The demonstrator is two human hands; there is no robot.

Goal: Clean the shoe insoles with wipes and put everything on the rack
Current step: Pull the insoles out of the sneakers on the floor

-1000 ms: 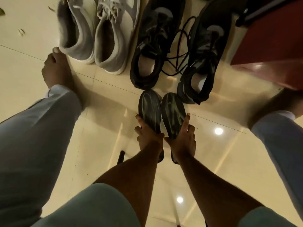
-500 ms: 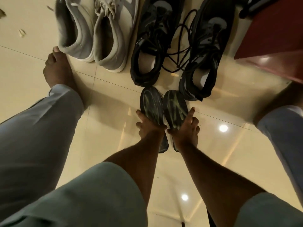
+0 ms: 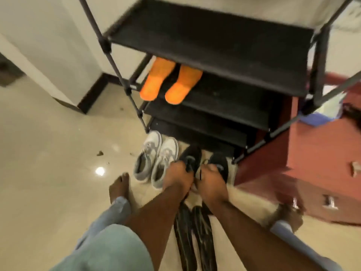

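Grip: left hand (image 3: 176, 178) and right hand (image 3: 210, 178) each clutch a black shoe (image 3: 192, 156)
Insoles (image 3: 193, 237): on floor, 6 o'clock of hands
Handling: light, floppy; probably best pinched mid-length
Rack (image 3: 214, 45): 12 o'clock, orange slippers (image 3: 170, 83) inside

— Floor (image 3: 48, 173) looks like glossy tile, throwing back a lamp glare. Rack (image 3: 214, 42)?
— Matt black cloth shelves on thin dark poles.
— Slippers (image 3: 170, 83)?
— Orange, finely textured, matt. Insoles (image 3: 193, 237) dark with a slight sheen; cabinet (image 3: 312, 173) on the right smooth red.
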